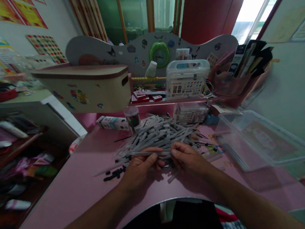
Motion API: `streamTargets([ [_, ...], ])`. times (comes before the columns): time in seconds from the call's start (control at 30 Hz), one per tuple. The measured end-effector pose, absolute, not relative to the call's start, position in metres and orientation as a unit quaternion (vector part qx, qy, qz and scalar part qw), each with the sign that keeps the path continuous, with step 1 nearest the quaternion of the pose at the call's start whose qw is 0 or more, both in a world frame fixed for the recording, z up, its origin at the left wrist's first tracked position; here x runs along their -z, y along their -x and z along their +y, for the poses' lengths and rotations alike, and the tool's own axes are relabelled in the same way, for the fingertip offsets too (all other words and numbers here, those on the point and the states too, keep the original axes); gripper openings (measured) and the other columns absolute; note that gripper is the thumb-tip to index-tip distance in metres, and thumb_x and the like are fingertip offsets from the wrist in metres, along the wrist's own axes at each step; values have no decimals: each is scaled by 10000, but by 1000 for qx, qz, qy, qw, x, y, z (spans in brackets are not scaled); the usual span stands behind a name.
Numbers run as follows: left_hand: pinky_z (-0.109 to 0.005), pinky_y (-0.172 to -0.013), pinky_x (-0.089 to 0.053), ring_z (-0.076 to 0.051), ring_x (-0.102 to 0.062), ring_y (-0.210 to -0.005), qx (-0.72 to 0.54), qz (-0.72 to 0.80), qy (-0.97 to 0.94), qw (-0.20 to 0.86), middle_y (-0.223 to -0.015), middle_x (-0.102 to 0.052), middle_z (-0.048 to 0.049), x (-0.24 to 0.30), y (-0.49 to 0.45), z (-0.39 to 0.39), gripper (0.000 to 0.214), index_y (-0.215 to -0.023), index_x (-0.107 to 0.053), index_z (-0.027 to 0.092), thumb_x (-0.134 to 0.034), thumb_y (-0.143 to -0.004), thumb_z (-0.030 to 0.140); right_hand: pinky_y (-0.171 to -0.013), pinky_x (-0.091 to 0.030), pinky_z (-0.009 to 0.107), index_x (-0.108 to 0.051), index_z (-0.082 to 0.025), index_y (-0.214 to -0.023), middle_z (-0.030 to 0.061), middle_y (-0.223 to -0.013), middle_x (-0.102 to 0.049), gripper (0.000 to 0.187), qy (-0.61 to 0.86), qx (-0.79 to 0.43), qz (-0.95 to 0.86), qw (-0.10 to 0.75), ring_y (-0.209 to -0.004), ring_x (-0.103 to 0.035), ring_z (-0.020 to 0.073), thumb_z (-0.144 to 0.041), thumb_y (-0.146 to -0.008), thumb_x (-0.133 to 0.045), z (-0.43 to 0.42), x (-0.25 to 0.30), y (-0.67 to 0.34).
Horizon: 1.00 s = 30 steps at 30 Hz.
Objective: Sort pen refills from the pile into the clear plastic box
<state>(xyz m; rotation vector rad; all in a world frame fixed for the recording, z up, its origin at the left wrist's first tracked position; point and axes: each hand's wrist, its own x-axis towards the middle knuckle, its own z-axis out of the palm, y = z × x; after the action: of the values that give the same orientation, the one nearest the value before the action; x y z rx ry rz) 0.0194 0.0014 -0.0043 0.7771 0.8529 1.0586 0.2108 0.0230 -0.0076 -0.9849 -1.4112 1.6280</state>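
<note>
A slim greyish-white pen (145, 153) lies nearly level across both hands, just in front of a big pile of similar pens (157, 134). My left hand (143, 164) is closed around the barrel, with thumb and fingers pressed on it. At the pen's right end my right hand (186, 156) is pinched closed; its fingertips partly hide that end. Small black pen caps (115, 174) lie on the pink desk (90, 192) to the left of my left hand. Below the hands, a loose pale barrel (174, 176) rests on the desk.
An open clear plastic box (274, 142) stands at the right, with pale rods in it. Behind the pile are a clear jar (132, 118), a long carton (112, 123) and a clear case (191, 112). A lidded cream bin (93, 91) sits on the shelf.
</note>
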Motion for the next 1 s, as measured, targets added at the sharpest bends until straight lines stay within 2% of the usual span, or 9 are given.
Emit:
streamTargets([
  [0.23,-196,-476,-492,-115,-594,-546,-467,398,-351,707,-710,-689,-39,-4,-19,-1,261,-993,-699,161,-753,-793,320,-392,-258,194,-439,-201,-707,-73,-528,-447,446,391,-662,-538,346,-406,-357,63,-600,-867,-561,21,8,-208],
  [0.37,-260,-561,-557,-174,-676,-706,-497,409,-340,686,-948,-714,-64,-9,-16,0,197,-885,-648,174,-725,-811,340,-437,-293,198,-514,-184,-762,-53,-595,-480,387,402,-604,-591,352,-472,-401,69,-547,-889,-552,27,0,-217],
  [0.43,-280,-574,-570,-196,-682,-772,-521,402,-339,672,-963,-699,-47,-10,-13,2,189,-845,-601,186,-702,-825,345,-460,-308,203,-558,-182,-849,-44,-638,-504,309,431,-537,-608,396,-501,-423,77,-488,-896,-555,33,-6,-228],
  [0.5,-252,-544,-550,-170,-655,-714,-533,392,-343,666,-848,-665,-11,-9,-12,3,170,-857,-584,199,-688,-829,330,-494,-335,210,-576,-189,-925,-33,-694,-531,240,474,-446,-600,466,-543,-450,88,-425,-892,-561,40,-12,-242],
  [0.6,-152,-438,-419,-71,-473,-485,-545,384,-348,660,-680,-568,44,-8,-11,6,161,-919,-596,209,-674,-839,324,-577,-398,232,-571,-195,-955,-3,-785,-578,198,521,-306,-565,562,-644,-514,119,-370,-863,-577,47,-21,-263],
  [0.67,-124,-401,-327,-46,-355,-434,-554,388,-353,646,-640,-536,54,-6,-11,7,186,-957,-608,207,-642,-869,367,-637,-427,257,-573,-192,-934,15,-809,-598,180,545,-235,-556,582,-705,-550,144,-346,-842,-583,49,-25,-273],
  [0.73,-124,-393,-291,-46,-324,-432,-561,399,-353,633,-634,-538,48,-6,-11,7,233,-972,-617,203,-603,-894,422,-656,-428,274,-588,-183,-889,23,-792,-606,145,568,-185,-579,554,-703,-556,154,-314,-827,-581,51,-29,-280],
  [0.83,-138,-393,-297,-57,-325,-435,-566,408,-347,626,-614,-537,42,-6,-11,8,281,-956,-622,194,-572,-906,466,-644,-407,276,-612,-169,-807,25,-759,-601,84,578,-150,-655,463,-659,-539,146,-241,-815,-572,51,-32,-286],
  [1.0,-144,-384,-324,-64,-357,-433,-562,407,-355,626,-619,-558,37,-8,-10,8,271,-956,-616,190,-584,-898,453,-709,-404,264,-661,-165,-787,21,-783,-608,98,488,-167,-802,303,-745,-560,145,-139,-829,-576,46,-32,-276],
])
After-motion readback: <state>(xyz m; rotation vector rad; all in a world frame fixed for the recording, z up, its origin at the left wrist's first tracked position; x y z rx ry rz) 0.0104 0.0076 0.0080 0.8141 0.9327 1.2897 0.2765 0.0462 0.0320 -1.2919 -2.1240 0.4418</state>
